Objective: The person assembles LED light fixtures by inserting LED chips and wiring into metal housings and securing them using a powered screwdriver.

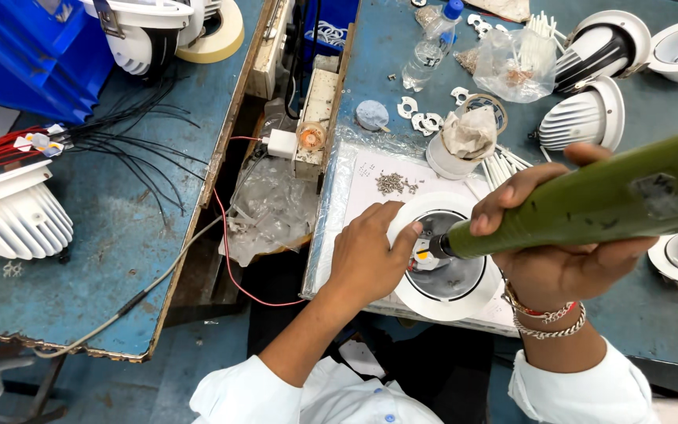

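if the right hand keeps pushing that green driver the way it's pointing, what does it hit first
Most likely the inside of the white downlight housing: the green driver in the right hand has its tip at the small yellow part there, by the left hand. Contact is unclear.

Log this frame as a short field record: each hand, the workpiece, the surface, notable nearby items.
Left hand: steadies the white round lamp housing at its rim
Right hand: grips a green electric screwdriver, tip down inside the housing
Surface: white sheet on a blue workbench
Nearby: pile of small screws; finned lamp bodies; plastic bottle
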